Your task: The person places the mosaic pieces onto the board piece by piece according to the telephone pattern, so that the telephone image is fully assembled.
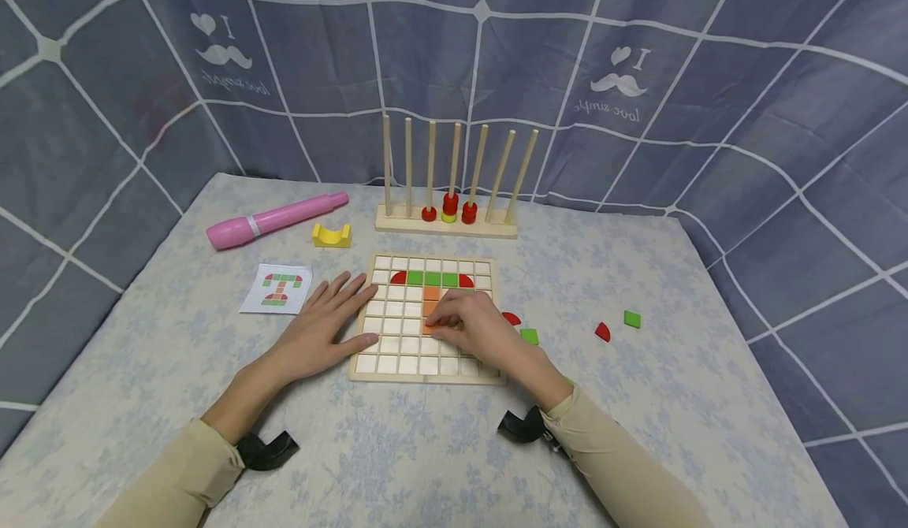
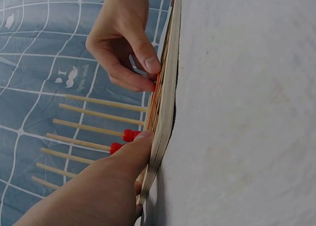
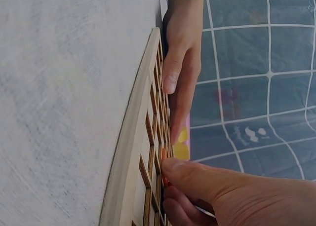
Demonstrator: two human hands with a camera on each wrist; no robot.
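A wooden grid board [image 1: 426, 380] lies on the table. Its upper cells hold green square tiles [image 1: 433, 279] in a row between two red quarter-round tiles [image 1: 399, 277], and orange squares [image 1: 430, 293] run down below them. My left hand [image 1: 322, 327] rests spread on the board's left edge, thumb at the rim. Over the middle of the grid, my right hand [image 1: 475, 325] pinches an orange tile [image 1: 428, 329] between thumb and fingertips, right at a cell in the orange column. The right wrist view shows that orange tile [image 3: 164, 179] mostly hidden by the fingers.
Left of the board lies a pattern card [image 1: 275, 288], with a pink stick [image 1: 284, 215] and yellow block [image 1: 331, 236] behind it. A peg stand [image 1: 445, 227] with red and yellow beads stands behind the board. Loose red [image 1: 602, 331] and green tiles [image 1: 632, 319] lie to the right.
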